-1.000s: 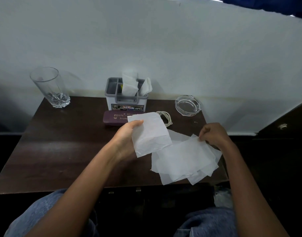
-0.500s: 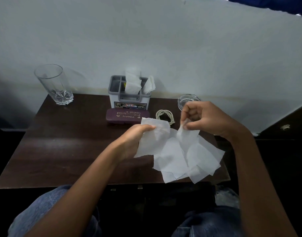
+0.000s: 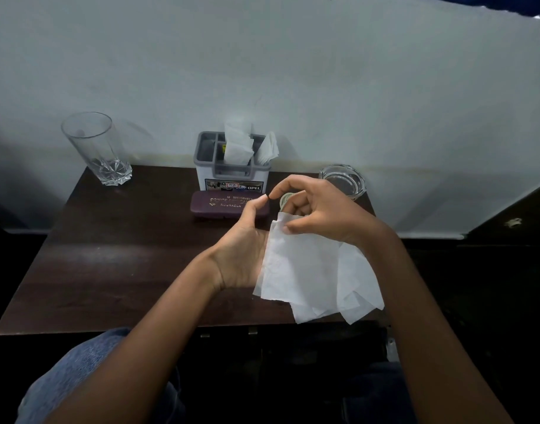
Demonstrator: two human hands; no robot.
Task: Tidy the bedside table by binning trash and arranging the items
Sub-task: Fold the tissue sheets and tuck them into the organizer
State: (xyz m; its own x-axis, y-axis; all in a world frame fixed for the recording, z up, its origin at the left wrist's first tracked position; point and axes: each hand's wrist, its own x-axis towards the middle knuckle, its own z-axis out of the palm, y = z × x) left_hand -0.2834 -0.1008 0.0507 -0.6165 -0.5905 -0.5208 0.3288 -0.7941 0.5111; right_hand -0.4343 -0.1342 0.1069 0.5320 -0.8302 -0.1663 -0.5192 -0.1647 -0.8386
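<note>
Dark wood table (image 3: 115,258). White tissue sheets (image 3: 311,276) hang over its front right edge, pinched at top by right hand (image 3: 317,209), grip closed on them. Left hand (image 3: 241,252) touches the sheets' left edge, thumb and fingers loosely curled. Behind: organizer (image 3: 232,175), glass (image 3: 97,148), maroon case (image 3: 222,206), ashtray (image 3: 345,179).

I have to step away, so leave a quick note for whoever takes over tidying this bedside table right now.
Left hand: holds the tissues from the left side.
Right hand: pinches their top edge.
Both are above the front right of the table.
Against the wall: glass back left, organizer with the case in front, ashtray back right.
Done: loose tissues gathered.
Left: bin them, then arrange the rest. No bin is in view.
</note>
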